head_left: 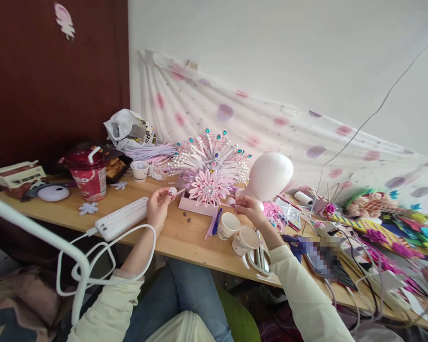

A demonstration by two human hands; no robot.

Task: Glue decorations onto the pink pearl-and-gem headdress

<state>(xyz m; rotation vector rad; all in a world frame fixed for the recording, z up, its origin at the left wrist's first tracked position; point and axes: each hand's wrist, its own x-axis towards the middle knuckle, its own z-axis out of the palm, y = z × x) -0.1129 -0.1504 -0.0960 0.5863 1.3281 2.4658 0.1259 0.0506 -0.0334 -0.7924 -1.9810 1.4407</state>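
Observation:
My left hand point(158, 206) is raised over the wooden table point(185, 237) and pinches a small pink ornament with a pearl point(172, 191) on a thin stem. My right hand point(247, 207) pinches another small pink beaded piece point(231, 202) just right of the pink flower point(209, 187). That flower fronts a pink headdress point(209, 156) with pearls and teal gems, standing on a pink base between my hands. A white foam mannequin head point(269, 175) lies behind my right hand.
Two paper cups point(237, 232) stand near my right wrist. A white power strip point(121, 218) with cables lies left, by a red drink cup point(90, 175), food box and plastic bag. Craft flowers, wires and a blurred phone point(323, 256) crowd the right side.

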